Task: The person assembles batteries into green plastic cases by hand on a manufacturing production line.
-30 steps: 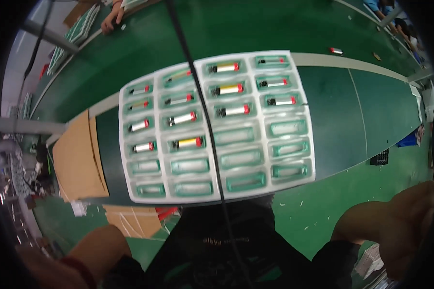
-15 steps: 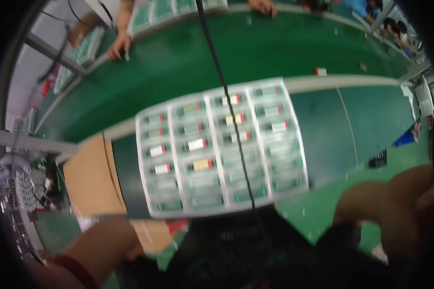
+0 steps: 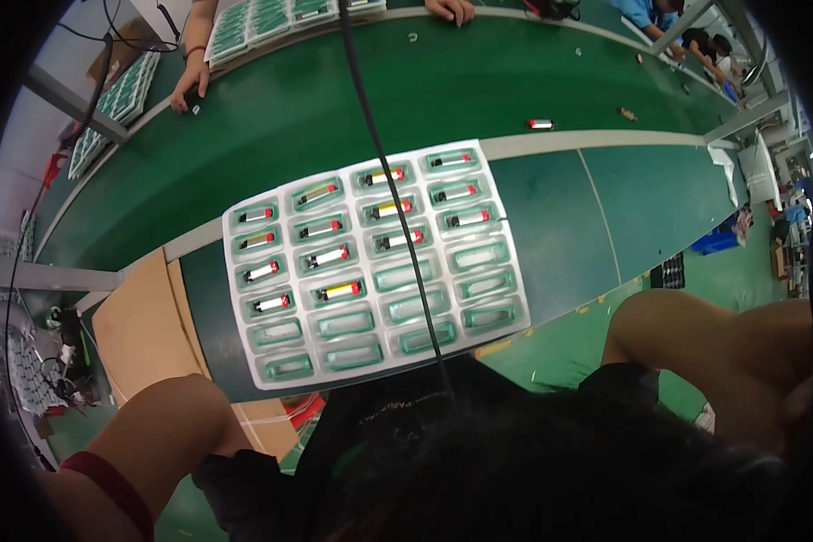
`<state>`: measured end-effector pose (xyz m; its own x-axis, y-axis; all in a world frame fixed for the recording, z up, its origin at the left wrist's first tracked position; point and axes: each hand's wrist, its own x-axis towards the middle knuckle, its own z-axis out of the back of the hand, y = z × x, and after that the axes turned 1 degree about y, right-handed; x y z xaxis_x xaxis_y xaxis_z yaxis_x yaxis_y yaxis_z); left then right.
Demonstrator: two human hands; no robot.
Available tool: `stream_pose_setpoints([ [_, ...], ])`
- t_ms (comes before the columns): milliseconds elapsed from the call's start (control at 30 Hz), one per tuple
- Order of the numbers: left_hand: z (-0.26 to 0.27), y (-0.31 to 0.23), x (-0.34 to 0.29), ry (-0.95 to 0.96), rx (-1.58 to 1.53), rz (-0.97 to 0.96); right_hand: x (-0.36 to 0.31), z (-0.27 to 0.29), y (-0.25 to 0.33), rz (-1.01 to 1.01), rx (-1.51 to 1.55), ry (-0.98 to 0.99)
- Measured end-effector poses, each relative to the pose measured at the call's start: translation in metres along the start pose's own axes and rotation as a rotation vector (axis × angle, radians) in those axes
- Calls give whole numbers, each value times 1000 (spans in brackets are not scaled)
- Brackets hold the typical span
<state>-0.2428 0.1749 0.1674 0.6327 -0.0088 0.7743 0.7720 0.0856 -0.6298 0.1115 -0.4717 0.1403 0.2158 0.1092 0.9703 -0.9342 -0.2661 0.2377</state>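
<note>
Neither of my hands is inside the picture. My bent left arm, with a dark red band round it, runs out past the lower left rim. On the other side my right arm is bent too and passes out at the right rim. Between them, on the green table, lies a white moulded tray with rows of green-tinted pockets. Several small cylinders with red ends, black tips and white or yellow bodies lie in its far and middle pockets. The pockets nearest me hold no cylinders. Both arms are apart from the tray.
Brown cardboard lies left of the tray. Beyond runs a green belt-like surface with a loose cylinder on it. Across it, another person's hand is near a filled tray. A black cable hangs across the view.
The whole view has shifted and sharpened, so the tray now appears farther left. My left arm shows higher in the picture. The tray's contents look the same.
</note>
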Motion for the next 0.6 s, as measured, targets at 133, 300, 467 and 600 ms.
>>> stream_pose_setpoints([
  [133,-8,111,102,56,65,-175,-29,-97,-3,194,12,-25],
  [300,-43,216,148,27,-20,-104,-37,-113,-20,106,-31,43],
  [467,-47,259,166,99,-66,87,-75,15,-7,-77,-60,-20],
  [600,-64,229,177,111,59,116,-105,93,-41,-66,57,-72],
])
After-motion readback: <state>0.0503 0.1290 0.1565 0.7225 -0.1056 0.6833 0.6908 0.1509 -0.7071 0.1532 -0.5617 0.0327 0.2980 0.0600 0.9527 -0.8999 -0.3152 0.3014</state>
